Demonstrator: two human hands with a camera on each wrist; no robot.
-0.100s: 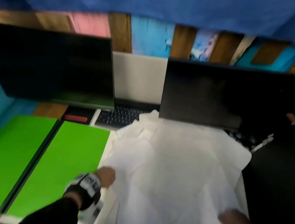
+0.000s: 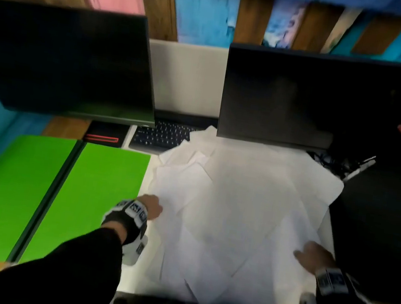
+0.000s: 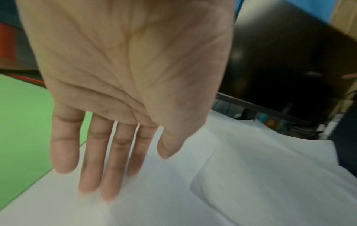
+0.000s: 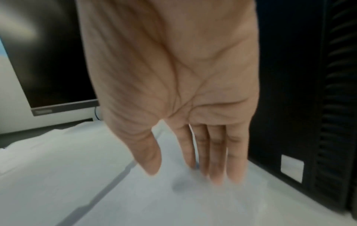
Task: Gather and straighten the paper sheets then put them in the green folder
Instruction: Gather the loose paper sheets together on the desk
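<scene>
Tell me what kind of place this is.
Most likely an office desk: two dark monitors, a keyboard between them, loose paper sheets and an open green folder.

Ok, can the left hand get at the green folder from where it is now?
Probably yes. The left hand is open at the left edge of the paper sheets, and the green folder lies open right beside it with nothing between.

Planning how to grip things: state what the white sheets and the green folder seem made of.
White sheets: thin matte paper, judging by the soft creases and overlapping edges.
Green folder: probably card or plastic; it lies open and flat, evenly coloured, with a dark spine. Blur hides its finish.
</scene>
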